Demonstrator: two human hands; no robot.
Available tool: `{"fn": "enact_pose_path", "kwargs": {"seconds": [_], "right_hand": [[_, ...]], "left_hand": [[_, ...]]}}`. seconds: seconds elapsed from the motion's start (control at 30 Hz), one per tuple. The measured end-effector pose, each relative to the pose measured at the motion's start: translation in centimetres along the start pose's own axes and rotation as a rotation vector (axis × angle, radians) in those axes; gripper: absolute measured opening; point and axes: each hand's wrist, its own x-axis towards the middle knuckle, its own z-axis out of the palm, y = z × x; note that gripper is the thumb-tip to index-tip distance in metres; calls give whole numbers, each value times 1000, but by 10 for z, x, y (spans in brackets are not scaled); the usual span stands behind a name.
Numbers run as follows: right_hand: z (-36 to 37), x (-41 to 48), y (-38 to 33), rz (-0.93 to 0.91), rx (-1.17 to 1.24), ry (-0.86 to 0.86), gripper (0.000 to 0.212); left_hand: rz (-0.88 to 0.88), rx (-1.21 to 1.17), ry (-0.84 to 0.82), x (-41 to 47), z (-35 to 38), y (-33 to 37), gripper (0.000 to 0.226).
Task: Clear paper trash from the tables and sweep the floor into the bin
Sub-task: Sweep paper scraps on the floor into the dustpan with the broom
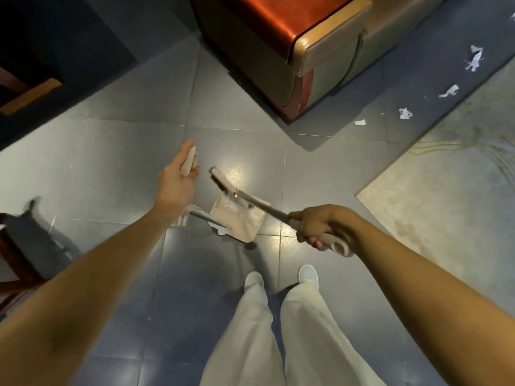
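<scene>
My left hand (pixel 178 176) holds the beige handle top (pixel 191 160) of a long-handled dustpan (pixel 239 218), whose pan sits on the grey tiled floor ahead of my feet with white paper in it. My right hand (pixel 317 227) grips the beige handle of a broom (pixel 250 199). The broom's shaft slants up-left over the pan, and its dark head (pixel 220 178) is above the pan's far edge. Several white paper scraps (pixel 405 113) lie on the darker floor strip to the upper right, with a bigger crumpled piece (pixel 475 59) further off.
An orange and tan sofa (pixel 292 51) stands at the top centre. A pale rug (pixel 451 196) lies at the right. A dark stool (pixel 25 235) is at the left edge and a dark wooden table (pixel 30 90) at the upper left. My shoes (pixel 281 277) are below the pan.
</scene>
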Motion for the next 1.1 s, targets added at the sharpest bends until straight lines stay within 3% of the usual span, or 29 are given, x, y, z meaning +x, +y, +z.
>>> {"fn": "enact_pose_path", "kwargs": {"seconds": [0.13, 0.4, 0.53, 0.83, 1.1], "right_hand": [[0, -21, 19, 39, 58, -2, 57], [-47, -53, 81, 36, 398, 79, 56], [-107, -63, 112, 5, 523, 142, 40], [-288, -82, 188, -47, 685, 335, 45], [-435, -88, 224, -61, 872, 477, 34]], "left_hand": [[34, -4, -38, -4, 9, 15, 51], [187, 64, -176, 19, 58, 83, 48], [254, 129, -179, 51, 118, 136, 46], [384, 180, -218, 131, 283, 260, 51], [466, 238, -326, 208, 405, 340, 52]]}}
